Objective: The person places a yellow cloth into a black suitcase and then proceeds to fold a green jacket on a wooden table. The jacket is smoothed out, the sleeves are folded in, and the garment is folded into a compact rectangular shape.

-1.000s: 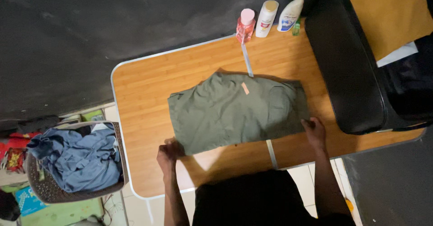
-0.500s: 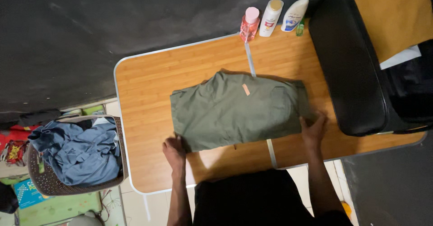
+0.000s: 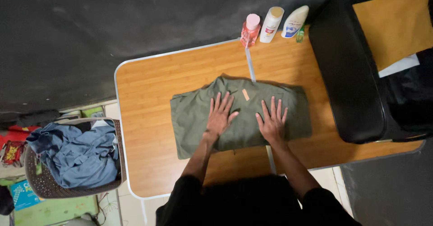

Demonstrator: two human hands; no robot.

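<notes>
A: Where does the olive-green folded garment [image 3: 194, 117] lie?

B: Mid-table, on the wooden folding table [image 3: 144, 86]. Both palms rest flat on it, side by side.

A: State of the hands?

B: Left hand [image 3: 219, 116] spread, fingers fanned toward 12 o'clock. Right hand [image 3: 272, 121] the same, just at its 3 o'clock. Neither pinches any cloth.

A: Which step, by your reading?

B: Pressing the fold flat, I judge. Edges look roughly square; a small tan tag [image 3: 245, 94] shows between the hands.

A: What does the next move call for?

B: Likely an even sweep outward to 9 and 3 o'clock, without dragging the layers askew.

A: Surroundings?

B: Three bottles [image 3: 270, 23] at 12 o'clock, an open black suitcase [image 3: 347, 68] at 3 o'clock, a laundry basket of blue clothes [image 3: 74, 156] at 9 o'clock, off the table.
</notes>
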